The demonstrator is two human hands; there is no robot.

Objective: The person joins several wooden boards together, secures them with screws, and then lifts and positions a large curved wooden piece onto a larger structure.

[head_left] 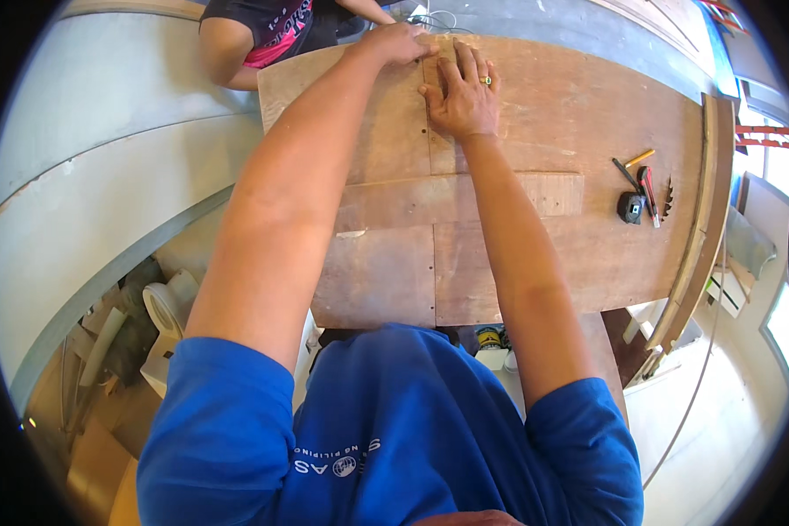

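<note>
My right hand (466, 101) lies flat with spread fingers on a narrow plywood strip (448, 156) near the far edge of the plywood tabletop (377, 272). A ring with a green stone is on one finger. My left hand (398, 44) is beside it at the far edge, its fingers drawn together by the end of the strip. What they pinch, if anything, is too small to make out. Across the middle of the tabletop runs another plywood strip (386, 203), under my right forearm.
On the right lie a black tape measure (630, 208), a red utility knife (648, 195), a small hammer-like tool with a yellow handle (640, 159) and a dark toothed piece (668, 199). A wooden rail (707, 202) borders that side. Another person (259, 35) is at the far left corner. A cable (438, 19) lies beyond the edge.
</note>
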